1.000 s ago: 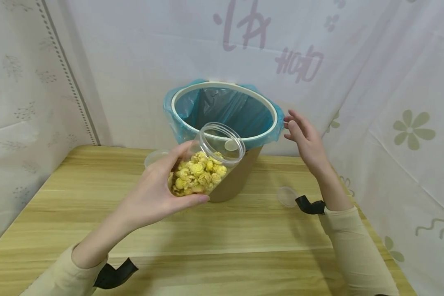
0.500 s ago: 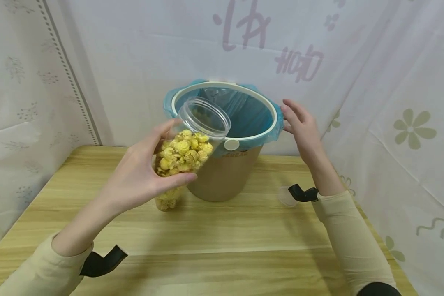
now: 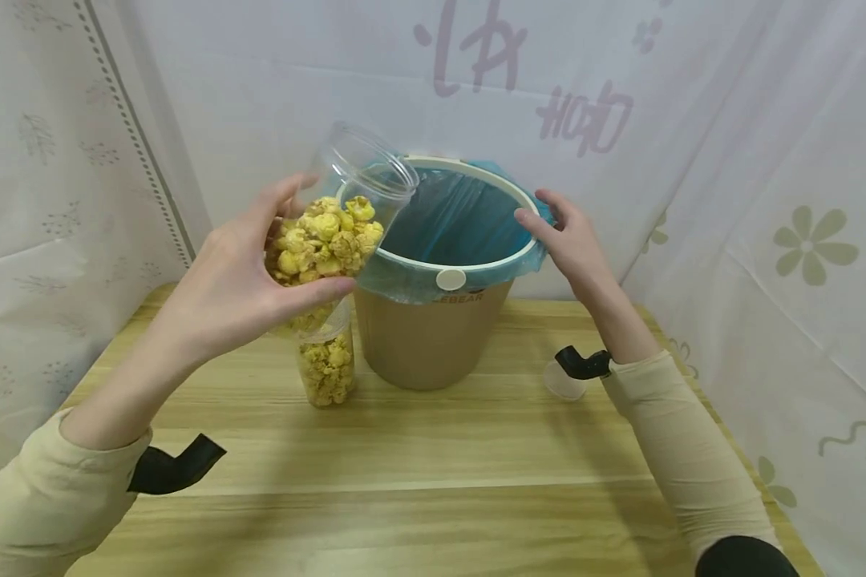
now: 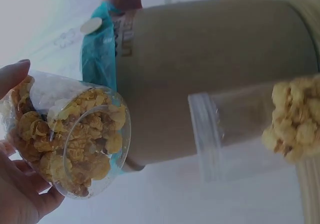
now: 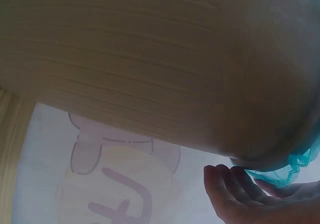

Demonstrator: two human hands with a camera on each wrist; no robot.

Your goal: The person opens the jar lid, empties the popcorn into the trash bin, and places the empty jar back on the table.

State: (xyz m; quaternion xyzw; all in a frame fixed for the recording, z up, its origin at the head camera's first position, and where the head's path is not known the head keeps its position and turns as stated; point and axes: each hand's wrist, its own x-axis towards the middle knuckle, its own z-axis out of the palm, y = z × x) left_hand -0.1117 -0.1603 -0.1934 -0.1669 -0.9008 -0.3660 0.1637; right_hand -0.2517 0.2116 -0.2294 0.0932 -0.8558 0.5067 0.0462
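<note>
My left hand (image 3: 220, 280) grips a clear plastic jar (image 3: 332, 180) partly filled with yellow popcorn (image 3: 325, 240). The jar tilts, its uncovered mouth pointing up and right at the left side of the trash bin (image 3: 426, 336). In the left wrist view, the held jar's base (image 4: 97, 149) faces the camera. A blue bag (image 3: 397, 284) lines the bin and folds over its cream rim (image 3: 491, 263). My right hand (image 3: 573, 244) holds that rim at the right, thumb on top and fingers outside. Below the left hand, a second popcorn jar (image 3: 326, 373) stands upright.
A round clear lid (image 3: 564, 381) lies on the wooden table (image 3: 433, 457), right of the bin. Printed cloth (image 3: 260, 96) hangs behind the table and along both sides. Black curved pieces (image 3: 176, 465) are attached at both wrists.
My left hand has carried the jar left and up, away from the bin's front, uncovering the standing jar. My right hand has moved left onto the bin's rim.
</note>
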